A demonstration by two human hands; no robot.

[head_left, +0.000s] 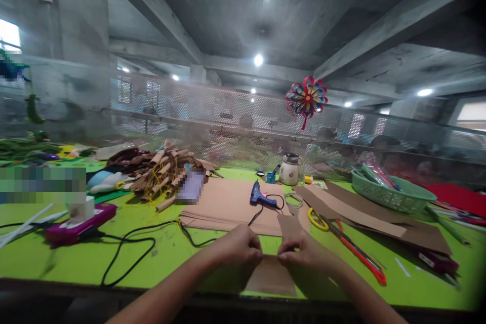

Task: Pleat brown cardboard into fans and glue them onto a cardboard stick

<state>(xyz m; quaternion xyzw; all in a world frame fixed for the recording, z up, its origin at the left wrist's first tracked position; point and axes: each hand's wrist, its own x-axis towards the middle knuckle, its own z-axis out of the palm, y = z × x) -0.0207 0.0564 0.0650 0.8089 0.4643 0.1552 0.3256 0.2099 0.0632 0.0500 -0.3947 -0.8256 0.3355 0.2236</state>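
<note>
Two bare forearms, mine, reach up from the bottom edge over a lime-green table. My left hand and right hand meet, a small gap between them, at the far edge of a brown paper strip, near the table's front edge. On each side my fingers are drawn together, thumb against curled fingers, seemingly pinching that edge. A brown flap shows beyond my right hand (whether it belongs to the same strip, I cannot tell).

I take this to be a fold or crease in the making. To do it well, I should match the side edges before pressing, hold both corners level, and run my thumbs outward from the middle with even pressure; pulling harder on one side would likely skew the line or wrinkle the paper.

Just beyond lies a stack of tan sheets with a blue glue gun on it. Its tip may be hot, so my knuckles and the paper should stay clear of it.
</note>
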